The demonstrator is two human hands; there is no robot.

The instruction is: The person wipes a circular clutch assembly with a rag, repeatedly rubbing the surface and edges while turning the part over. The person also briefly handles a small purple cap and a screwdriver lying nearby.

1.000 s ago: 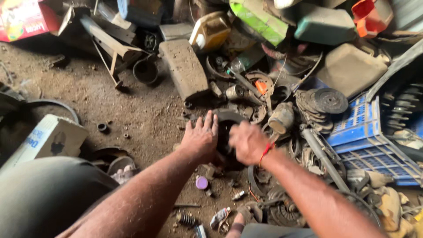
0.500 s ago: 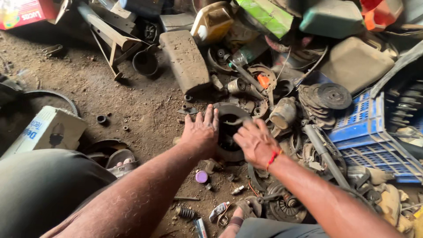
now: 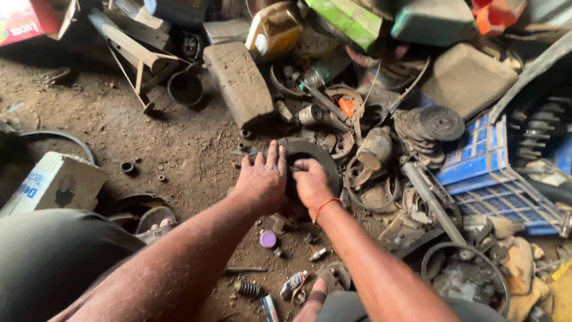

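A dark round metal part (image 3: pixel 316 156), like a drum or pulley, lies on the dirt floor amid scrap. My left hand (image 3: pixel 262 179) rests flat against its left edge, fingers stretched out and slightly apart. My right hand (image 3: pixel 310 182) is on top of the part, fingers curled over its middle and gripping it. A red thread is tied round that wrist. The two hands touch side by side. The near half of the part is hidden under them.
A grey brick-like block (image 3: pixel 238 83) lies behind, with a yellow jerrycan (image 3: pixel 271 30) beyond. Stacked discs (image 3: pixel 432 128) and a blue plastic crate (image 3: pixel 482 173) sit right. A white cardboard box (image 3: pixel 53 182) is left. A purple cap (image 3: pixel 268 239) and a spring (image 3: pixel 247 289) lie near.
My right hand has moved left from the part's right side onto its middle and closed on it. My left hand has stayed on the left edge. The view shifted slightly.
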